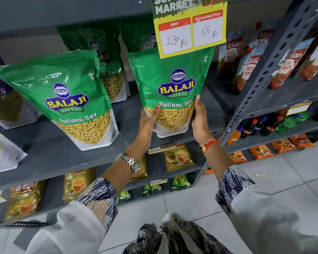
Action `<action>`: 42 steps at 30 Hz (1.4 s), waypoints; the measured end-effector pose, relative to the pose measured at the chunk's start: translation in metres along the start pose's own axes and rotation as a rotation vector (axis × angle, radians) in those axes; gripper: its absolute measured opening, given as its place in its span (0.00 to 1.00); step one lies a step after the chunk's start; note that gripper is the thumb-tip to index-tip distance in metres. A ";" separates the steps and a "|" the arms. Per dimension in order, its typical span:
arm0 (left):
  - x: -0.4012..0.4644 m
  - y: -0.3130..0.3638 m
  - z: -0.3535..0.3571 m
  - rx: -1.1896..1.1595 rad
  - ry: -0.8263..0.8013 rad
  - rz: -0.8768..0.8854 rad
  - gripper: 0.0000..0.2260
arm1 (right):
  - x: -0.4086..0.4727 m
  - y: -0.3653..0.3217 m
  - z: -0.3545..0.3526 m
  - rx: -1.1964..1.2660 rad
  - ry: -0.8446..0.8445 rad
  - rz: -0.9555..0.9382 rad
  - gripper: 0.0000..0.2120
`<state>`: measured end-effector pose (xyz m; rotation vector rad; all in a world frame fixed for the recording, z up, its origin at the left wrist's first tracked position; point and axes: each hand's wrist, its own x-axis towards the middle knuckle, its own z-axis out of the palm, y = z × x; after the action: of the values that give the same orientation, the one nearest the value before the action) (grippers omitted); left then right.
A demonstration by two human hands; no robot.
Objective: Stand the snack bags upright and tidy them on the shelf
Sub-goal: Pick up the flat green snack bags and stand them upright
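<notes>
Two hands steadying a green snack bag (170,92) upright at the front edge of a grey metal shelf (50,153). Left hand (149,120) clasped against the bag's lower left side, thumb pressed on its front; right hand (200,123) flat along the lower right edge, fingers hidden behind the bag. Bag's top partly covered by a yellow price sign (190,32) hanging from the shelf above. Second green bag (66,99) standing well to the left, tilted slightly, with more green bags (106,66) behind. Silver watch (131,163) on the left wrist. Ketchup pouches (246,68) on the neighbouring rack to the right.
</notes>
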<state>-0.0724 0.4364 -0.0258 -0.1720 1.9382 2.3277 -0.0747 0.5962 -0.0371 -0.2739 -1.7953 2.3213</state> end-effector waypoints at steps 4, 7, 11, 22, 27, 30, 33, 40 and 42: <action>-0.023 -0.009 -0.008 -0.049 0.154 0.193 0.18 | -0.036 0.011 0.004 0.093 0.303 -0.143 0.11; -0.050 -0.034 -0.035 -0.018 0.356 0.302 0.07 | -0.073 0.030 0.019 0.094 0.312 -0.217 0.10; -0.070 -0.049 -0.101 0.040 0.573 0.306 0.07 | -0.103 0.051 0.064 -0.036 -0.022 -0.167 0.08; -0.025 0.042 -0.210 -0.123 0.646 0.160 0.18 | -0.063 0.031 0.183 -0.116 -0.298 0.169 0.25; -0.024 0.047 -0.215 -0.052 0.288 0.082 0.21 | -0.069 0.022 0.200 -0.162 -0.435 0.147 0.22; -0.026 0.039 -0.221 -0.066 0.238 0.055 0.20 | -0.075 0.028 0.204 -0.129 -0.435 0.097 0.21; -0.031 0.033 -0.220 -0.063 0.201 0.056 0.18 | -0.083 0.037 0.199 -0.154 -0.367 0.088 0.25; -0.032 0.031 -0.209 -0.046 0.118 0.063 0.19 | -0.083 0.040 0.188 -0.082 -0.290 0.106 0.12; -0.032 0.031 -0.207 -0.038 0.112 0.049 0.19 | -0.083 0.039 0.188 -0.084 -0.272 0.104 0.14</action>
<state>-0.0418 0.2265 -0.0277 -0.2666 1.9704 2.4376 -0.0452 0.3893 -0.0262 -0.0662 -2.0526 2.4577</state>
